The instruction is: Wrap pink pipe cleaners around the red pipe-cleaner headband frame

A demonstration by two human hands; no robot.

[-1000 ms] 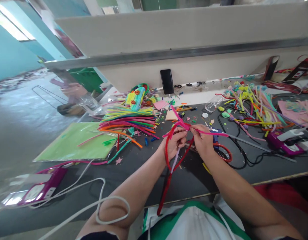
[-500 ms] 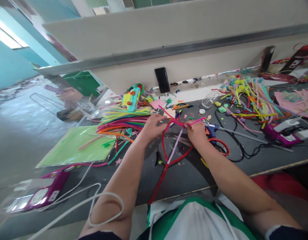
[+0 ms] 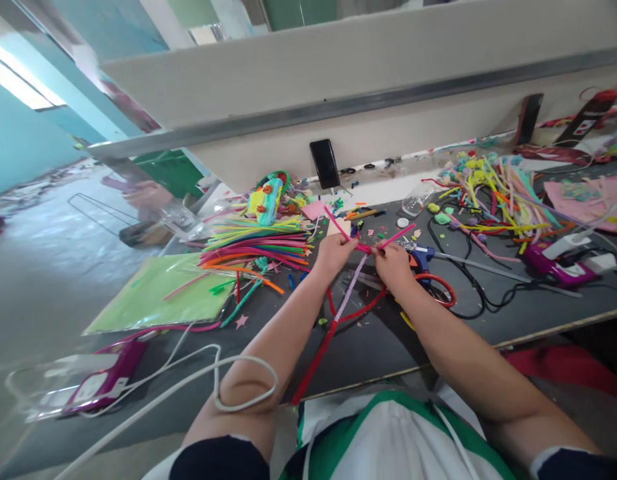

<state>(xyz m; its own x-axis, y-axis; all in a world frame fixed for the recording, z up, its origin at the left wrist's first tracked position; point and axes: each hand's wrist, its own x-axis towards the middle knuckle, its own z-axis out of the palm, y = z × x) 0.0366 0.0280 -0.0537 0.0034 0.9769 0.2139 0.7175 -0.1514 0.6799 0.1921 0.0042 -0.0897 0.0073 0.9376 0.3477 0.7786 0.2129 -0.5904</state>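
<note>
Both hands meet at a pipe-cleaner piece above the dark table. My left hand [image 3: 335, 257] is closed on the pink pipe cleaner [image 3: 337, 223], whose end sticks up past the fingers. My right hand [image 3: 392, 263] pinches the same pink twist from the other side, and another pink end points up to the right. From the twist a lilac stem [image 3: 350, 291] runs down between the hands. Red pipe cleaners [image 3: 364, 311] curve on either side of it and join it below in a thick red stem [image 3: 315, 363] reaching the table's front edge.
Bundled pipe cleaners [image 3: 258, 243] and a green sheet [image 3: 161, 293] lie left. A phone [image 3: 325, 163] leans on the partition. Right are a blue glue gun [image 3: 422, 260], red ring [image 3: 451, 293], purple power strip [image 3: 558, 270] and tangled pipe cleaners [image 3: 508, 197]. A white cable [image 3: 153, 393] crosses my left arm.
My left hand has moved right and closed on the pink pipe cleaner near the twist; its fingers were apart before. My right hand keeps its pinch. The view has shifted slightly.
</note>
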